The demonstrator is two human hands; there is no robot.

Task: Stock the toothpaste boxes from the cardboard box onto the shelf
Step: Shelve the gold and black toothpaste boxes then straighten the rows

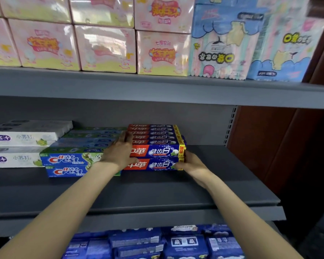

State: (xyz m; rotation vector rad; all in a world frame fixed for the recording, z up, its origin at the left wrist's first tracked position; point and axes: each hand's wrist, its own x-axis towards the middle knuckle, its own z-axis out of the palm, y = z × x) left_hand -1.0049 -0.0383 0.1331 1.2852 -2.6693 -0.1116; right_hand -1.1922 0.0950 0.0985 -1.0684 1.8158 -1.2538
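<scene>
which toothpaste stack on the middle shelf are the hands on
The red-and-blue toothpaste boxes, rightmost of three stacks. The left hand presses its left end, the right hand its right end. The Crest boxes and white boxes sit untouched.

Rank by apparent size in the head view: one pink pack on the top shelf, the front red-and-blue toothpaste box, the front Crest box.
1. Pink pack, clearly largest.
2. Red-and-blue toothpaste box and Crest box: they look alike, and hands cover parts, so no ranking.
</scene>
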